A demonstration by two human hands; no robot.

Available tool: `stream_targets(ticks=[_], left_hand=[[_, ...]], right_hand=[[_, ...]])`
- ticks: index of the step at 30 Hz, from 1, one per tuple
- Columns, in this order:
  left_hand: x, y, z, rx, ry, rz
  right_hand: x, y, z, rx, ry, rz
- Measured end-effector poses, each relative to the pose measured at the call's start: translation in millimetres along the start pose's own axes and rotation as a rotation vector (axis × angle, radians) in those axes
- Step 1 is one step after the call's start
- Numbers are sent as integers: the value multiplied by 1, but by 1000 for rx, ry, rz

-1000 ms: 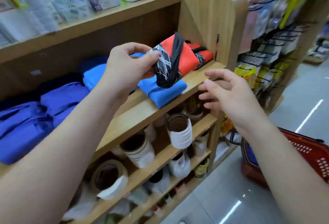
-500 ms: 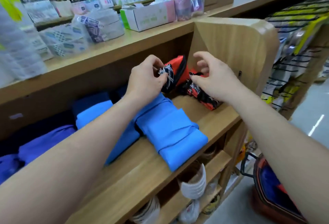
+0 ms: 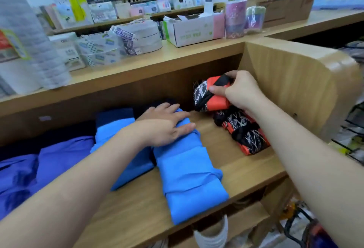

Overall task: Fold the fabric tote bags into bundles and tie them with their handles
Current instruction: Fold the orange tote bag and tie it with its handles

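My right hand [image 3: 239,92] grips a red and black patterned tote bundle [image 3: 206,96] at the back right corner of the wooden shelf [image 3: 236,171], just above a second red and black bundle [image 3: 244,133] lying on the shelf. My left hand [image 3: 165,124] rests flat, fingers straight, on the far end of a folded light blue bag [image 3: 187,175]. A second light blue bag [image 3: 122,131] lies beside it to the left, partly under my left forearm.
Darker blue and purple folded bags [image 3: 59,161] fill the shelf's left side. The shelf's wooden side panel [image 3: 295,82] stands right behind my right hand. Boxes and packets [image 3: 189,29] crowd the top shelf. White tape rolls [image 3: 212,234] sit on the shelf below.
My left hand let go of the red and black bundle and moved down onto the light blue bag. My right hand took hold of that bundle near the back corner.
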State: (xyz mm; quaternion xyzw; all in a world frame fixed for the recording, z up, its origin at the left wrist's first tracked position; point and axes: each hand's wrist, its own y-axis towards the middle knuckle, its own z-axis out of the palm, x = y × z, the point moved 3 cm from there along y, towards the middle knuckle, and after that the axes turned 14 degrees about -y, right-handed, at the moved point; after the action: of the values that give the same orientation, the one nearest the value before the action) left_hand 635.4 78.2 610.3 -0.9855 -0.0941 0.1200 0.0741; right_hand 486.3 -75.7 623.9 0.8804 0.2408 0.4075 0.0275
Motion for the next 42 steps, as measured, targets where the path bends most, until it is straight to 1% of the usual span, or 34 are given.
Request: stream_targets(ticks=[2,4,7,10,12,14,15,17,20,22,26,28,31,33,35,37,39,41,42], left_hand=[[5,1,3,23,14,-35],[4,0,3,6,58,-20],[5,-2,1,28,94,-20],[8,-5,-1,45,85,-14],[12,-7,-3,20,48,8],[13,-8,-6,-51,-35,49],[12,-8,-8,-77,-62,51],[11,-6,-8,-66,-51,16],[7,-1,-5,-2,6,-19],[8,2,-4,16,19,-22],[9,7,-5,-45,31,27],[5,9,-5,-48,22,26],[-1,12,-4,-26,12,16],[-2,13,-3,-33,8,20],[-3,13,-3,-37,20,24],[0,14,-3,-49,7,23],[3,14,-6,-86,-19,19],[5,13,-5,-102,1,35],[5,14,-5,-83,21,42]], right_hand=[[2,4,6,69,-10,1],[5,8,10,106,-56,13],[14,11,16,102,-104,-4],[22,12,24,110,-220,2],[27,13,29,146,-309,26],[28,15,32,159,-356,46],[28,17,34,149,-361,49],[26,18,37,128,-370,44],[26,13,39,158,-425,-14],[25,7,34,182,-406,-62],[12,-13,19,226,-393,-170],[5,-20,24,278,-491,-242],[-1,-24,31,359,-703,-264],[-1,-26,34,401,-785,-302],[0,-28,34,357,-739,-328],[4,-28,26,238,-614,-302],[6,-33,11,167,-555,-275],[2,-43,-2,164,-551,-267],[-1,-50,-7,188,-571,-259]])
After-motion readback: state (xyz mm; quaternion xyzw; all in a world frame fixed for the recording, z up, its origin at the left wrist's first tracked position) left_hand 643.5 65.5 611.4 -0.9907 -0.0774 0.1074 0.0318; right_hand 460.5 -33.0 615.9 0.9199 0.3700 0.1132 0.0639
